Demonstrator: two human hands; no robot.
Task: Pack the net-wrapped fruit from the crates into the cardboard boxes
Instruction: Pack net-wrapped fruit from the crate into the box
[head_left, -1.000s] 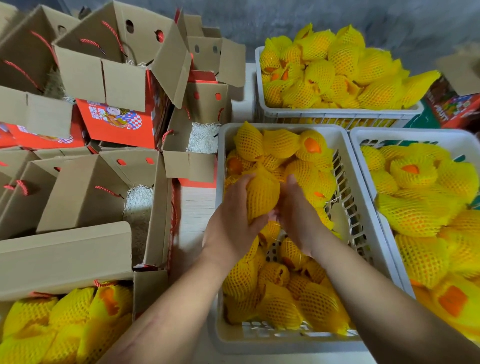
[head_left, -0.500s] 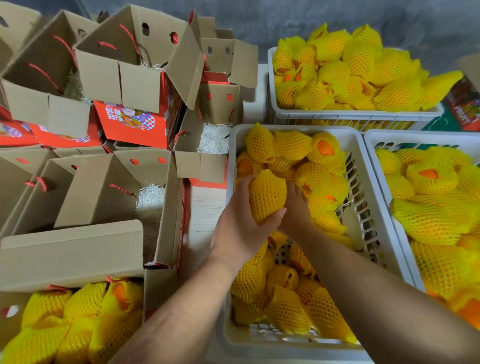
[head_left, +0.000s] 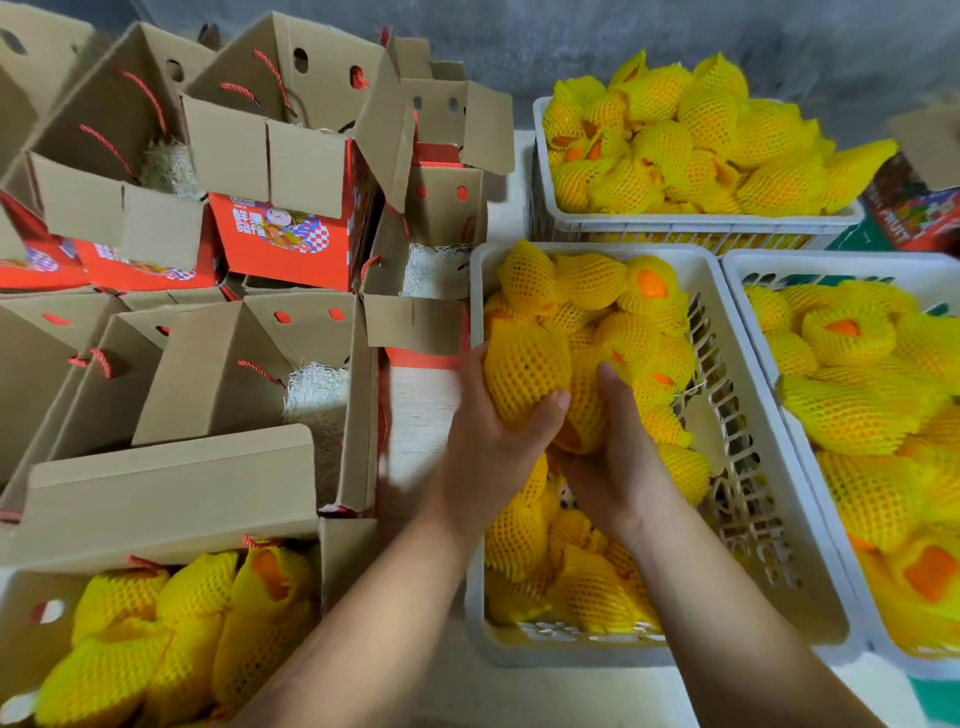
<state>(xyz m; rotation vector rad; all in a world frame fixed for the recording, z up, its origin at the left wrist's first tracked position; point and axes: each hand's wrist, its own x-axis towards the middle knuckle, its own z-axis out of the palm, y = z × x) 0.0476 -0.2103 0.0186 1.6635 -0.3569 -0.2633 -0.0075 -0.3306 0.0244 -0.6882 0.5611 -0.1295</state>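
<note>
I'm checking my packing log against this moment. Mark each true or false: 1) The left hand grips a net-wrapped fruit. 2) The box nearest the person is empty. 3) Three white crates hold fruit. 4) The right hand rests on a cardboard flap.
1) True: the left hand grips a net-wrapped fruit over the middle crate.
2) False: the nearest box already holds several wrapped fruits.
3) True: the middle crate, the far crate and the right crate all hold fruit.
4) False: the right hand holds a second fruit in the middle crate.

Yellow net-wrapped fruit (head_left: 524, 371) fills three white crates (head_left: 737, 415) beside open cardboard boxes (head_left: 249, 374), one already packed.
</note>
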